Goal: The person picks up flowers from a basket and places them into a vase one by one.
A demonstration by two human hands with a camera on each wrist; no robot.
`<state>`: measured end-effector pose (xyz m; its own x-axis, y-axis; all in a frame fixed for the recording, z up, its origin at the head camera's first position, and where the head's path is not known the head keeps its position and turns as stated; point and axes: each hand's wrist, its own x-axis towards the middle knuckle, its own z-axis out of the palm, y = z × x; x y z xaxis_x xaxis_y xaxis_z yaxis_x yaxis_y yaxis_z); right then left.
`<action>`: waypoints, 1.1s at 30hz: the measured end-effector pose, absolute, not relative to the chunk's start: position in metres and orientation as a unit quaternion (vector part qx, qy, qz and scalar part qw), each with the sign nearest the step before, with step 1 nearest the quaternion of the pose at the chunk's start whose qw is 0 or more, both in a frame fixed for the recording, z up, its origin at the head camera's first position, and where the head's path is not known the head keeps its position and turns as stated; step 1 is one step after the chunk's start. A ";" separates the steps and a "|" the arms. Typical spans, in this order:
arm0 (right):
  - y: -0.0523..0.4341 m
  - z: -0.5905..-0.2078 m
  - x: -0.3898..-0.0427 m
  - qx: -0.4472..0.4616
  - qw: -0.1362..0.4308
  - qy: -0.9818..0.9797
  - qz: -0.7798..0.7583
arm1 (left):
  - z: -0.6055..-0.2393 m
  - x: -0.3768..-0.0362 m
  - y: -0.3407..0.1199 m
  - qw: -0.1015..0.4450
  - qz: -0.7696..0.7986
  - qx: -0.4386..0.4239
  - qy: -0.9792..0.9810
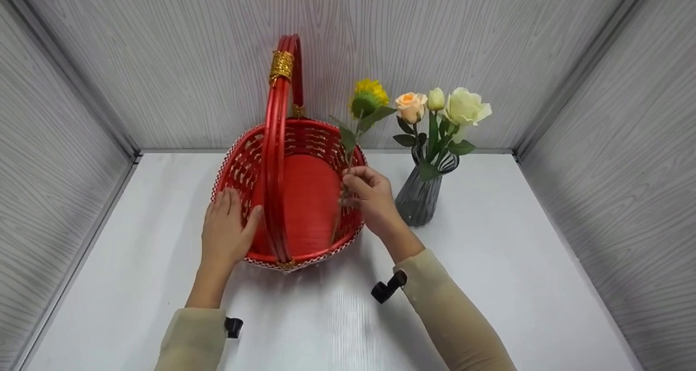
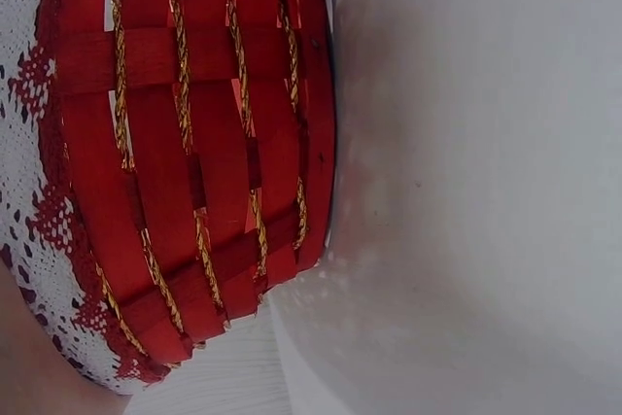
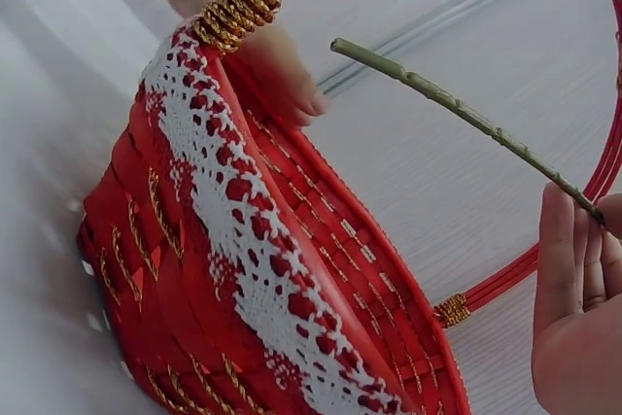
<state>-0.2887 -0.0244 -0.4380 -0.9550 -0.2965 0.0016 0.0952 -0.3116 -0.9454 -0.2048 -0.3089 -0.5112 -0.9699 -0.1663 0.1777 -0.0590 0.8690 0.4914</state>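
Observation:
A red woven basket [image 1: 309,197] with a tall hooped handle [image 1: 274,159] stands on the white table. My left hand [image 1: 225,235] rests on the basket's left rim, its fingers extended and thumb apart. Over the basket's right side, my right hand [image 1: 374,199] pinches the stem of a yellow sunflower [image 1: 368,98] between thumb and fingers. The flower head is up, and two green leaves show below it. In the right wrist view the bare stem end [image 3: 457,109] sticks out from the fingers above the rim. White lace [image 3: 238,225] trims the basket's edge.
Right of the basket stands a grey ribbed glass vase [image 1: 418,199] holding a peach rose [image 1: 411,107], a pale closed bud [image 1: 435,99] and a cream open flower [image 1: 467,107]. Wood-grain panels [image 1: 190,61] enclose the table at the back and both sides.

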 end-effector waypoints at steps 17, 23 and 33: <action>0.008 -0.432 -0.262 -0.150 0.104 0.592 -0.785 | -0.504 -0.206 -0.312 0.128 -0.249 0.053 -0.958; 0.023 -0.431 -0.252 -0.159 0.085 0.613 -0.769 | -0.507 -0.206 -0.309 0.123 -0.249 0.054 -0.959; 0.047 -0.425 -0.243 -0.166 0.068 0.613 -0.769 | -0.511 -0.206 -0.309 0.130 -0.253 0.048 -0.958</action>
<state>-0.2429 0.0467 -0.4248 -0.9355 -0.3082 0.1729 -0.0997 -0.2392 -0.9658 -0.2060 -0.3088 -0.5107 -0.9616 -0.1581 0.2242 -0.0268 0.8675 0.4968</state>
